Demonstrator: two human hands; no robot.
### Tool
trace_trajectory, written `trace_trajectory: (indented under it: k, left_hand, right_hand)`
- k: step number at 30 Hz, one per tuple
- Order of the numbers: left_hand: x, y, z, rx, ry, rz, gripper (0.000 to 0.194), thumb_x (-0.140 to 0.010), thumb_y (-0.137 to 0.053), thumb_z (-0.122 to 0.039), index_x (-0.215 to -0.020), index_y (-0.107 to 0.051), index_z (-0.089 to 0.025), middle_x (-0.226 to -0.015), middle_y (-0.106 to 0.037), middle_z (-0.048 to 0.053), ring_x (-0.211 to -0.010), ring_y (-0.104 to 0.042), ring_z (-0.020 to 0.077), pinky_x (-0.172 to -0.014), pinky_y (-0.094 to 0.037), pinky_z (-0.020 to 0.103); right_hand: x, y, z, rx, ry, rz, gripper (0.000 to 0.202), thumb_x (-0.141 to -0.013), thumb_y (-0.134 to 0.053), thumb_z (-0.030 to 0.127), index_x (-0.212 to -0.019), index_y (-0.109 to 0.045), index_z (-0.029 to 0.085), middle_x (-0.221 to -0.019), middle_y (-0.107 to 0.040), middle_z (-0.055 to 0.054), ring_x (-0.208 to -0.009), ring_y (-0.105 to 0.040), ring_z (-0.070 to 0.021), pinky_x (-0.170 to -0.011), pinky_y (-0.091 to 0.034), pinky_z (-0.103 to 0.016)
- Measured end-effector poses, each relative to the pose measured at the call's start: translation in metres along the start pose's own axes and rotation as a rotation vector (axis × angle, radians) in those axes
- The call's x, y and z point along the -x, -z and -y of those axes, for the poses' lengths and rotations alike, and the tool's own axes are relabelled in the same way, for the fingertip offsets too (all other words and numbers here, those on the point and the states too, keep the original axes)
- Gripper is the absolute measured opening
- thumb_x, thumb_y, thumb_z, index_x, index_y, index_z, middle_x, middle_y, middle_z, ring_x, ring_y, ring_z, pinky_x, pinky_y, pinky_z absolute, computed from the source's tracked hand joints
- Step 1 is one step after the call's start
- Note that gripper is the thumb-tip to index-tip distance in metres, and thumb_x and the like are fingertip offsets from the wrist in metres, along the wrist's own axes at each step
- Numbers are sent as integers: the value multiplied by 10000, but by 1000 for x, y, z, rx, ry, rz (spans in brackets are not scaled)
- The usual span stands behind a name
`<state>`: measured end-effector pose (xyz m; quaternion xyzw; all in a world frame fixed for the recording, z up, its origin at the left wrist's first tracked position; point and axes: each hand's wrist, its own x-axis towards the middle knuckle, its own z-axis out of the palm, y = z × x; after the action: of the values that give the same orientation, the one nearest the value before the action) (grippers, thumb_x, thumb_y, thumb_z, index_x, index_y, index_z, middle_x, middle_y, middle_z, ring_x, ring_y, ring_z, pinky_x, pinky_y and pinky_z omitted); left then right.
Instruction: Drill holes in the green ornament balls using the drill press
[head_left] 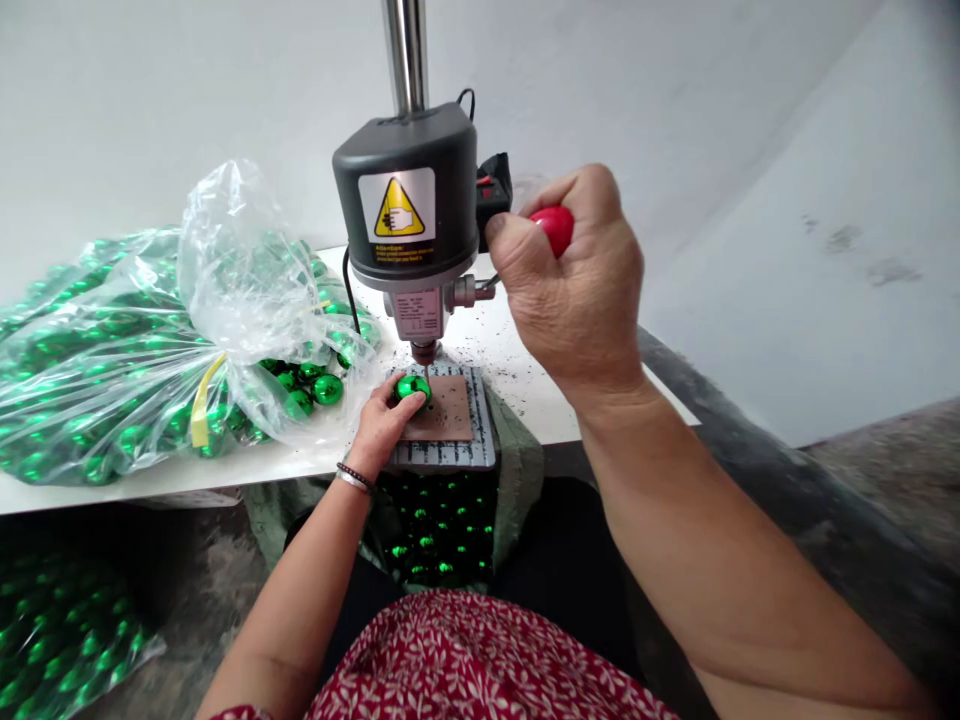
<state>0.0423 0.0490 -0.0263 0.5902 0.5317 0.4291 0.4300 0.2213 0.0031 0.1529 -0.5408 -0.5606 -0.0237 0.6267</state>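
A shiny green ball is held by my left hand, thumb and fingers around it, over a brown board on the grey slotted plate. Just above the ball is the thin bit of a drill press; whether the bit touches the ball cannot be told. At the right of the machine, my right hand is wrapped around a red knob on its lever.
Plastic bags of green balls cover the left of the white table. Dark shavings lie round the plate. Below its front edge hangs an open green sack of green balls. Another bag lies at the lower left.
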Motion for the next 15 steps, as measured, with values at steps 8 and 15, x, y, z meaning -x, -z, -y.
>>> trace_trajectory:
  k: [8,15]
  left_hand:
    - [-1,3,-12,-104,-39,93,473,-656,-765,-308,-1084,-640,-148,-965,-703,59,-892,-651,197,-876,-515,354]
    - [3,-5,-30,-320,-159,191,533,-631,-783,-226,-1148,-670,-162,-1159,-703,75,-1065,-639,245,-992,-485,378]
  right_hand:
    - [0,1,3,2,-45,13,237,-842,-585,353,-802,-432,176,-692,-403,89,-609,-373,0,-673,-376,-173]
    - [1,1,3,2,-26,3,219,-851,-560,326,-789,-418,171,-677,-391,83,-607,-363,-1,-669,-371,-178]
